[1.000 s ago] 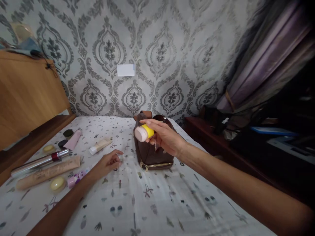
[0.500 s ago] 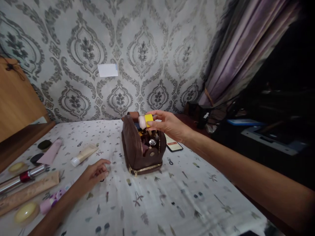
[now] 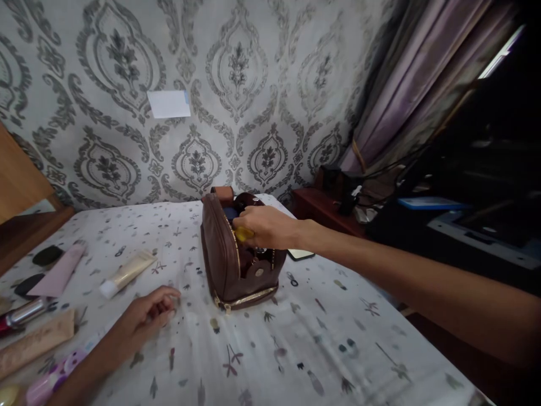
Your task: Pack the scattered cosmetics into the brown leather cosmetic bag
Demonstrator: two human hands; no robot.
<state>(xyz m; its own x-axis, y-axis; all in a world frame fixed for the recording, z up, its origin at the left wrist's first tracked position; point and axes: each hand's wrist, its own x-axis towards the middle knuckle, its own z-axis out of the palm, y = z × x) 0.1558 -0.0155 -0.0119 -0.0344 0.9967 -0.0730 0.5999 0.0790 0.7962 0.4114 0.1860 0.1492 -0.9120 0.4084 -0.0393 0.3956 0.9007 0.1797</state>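
Note:
My right hand (image 3: 266, 225) reaches into the unzipped top of a brown cosmetic bag (image 3: 222, 254), its fingers closed on a small jar with a yellow lid (image 3: 244, 233). Part of the jar is hidden by the fingers and the bag's side. My left hand (image 3: 147, 313) rests on the patterned sheet left of the bag, loosely curled with thumb and forefinger apart, holding nothing. Nearest to it lies a cream tube with a white cap (image 3: 129, 273).
At left lie a pink tube (image 3: 59, 270), a beige tube (image 3: 38, 341), a silver and red tube (image 3: 23, 316) and a purple item (image 3: 54, 375). Behind the bag's right side a phone (image 3: 301, 255) partly shows. A patterned wall (image 3: 236, 129) stands behind the bed.
My right hand has lowered the yellow-lidded jar from above the bag into its opening. My left hand stays on the sheet. The whole view has shifted slightly.

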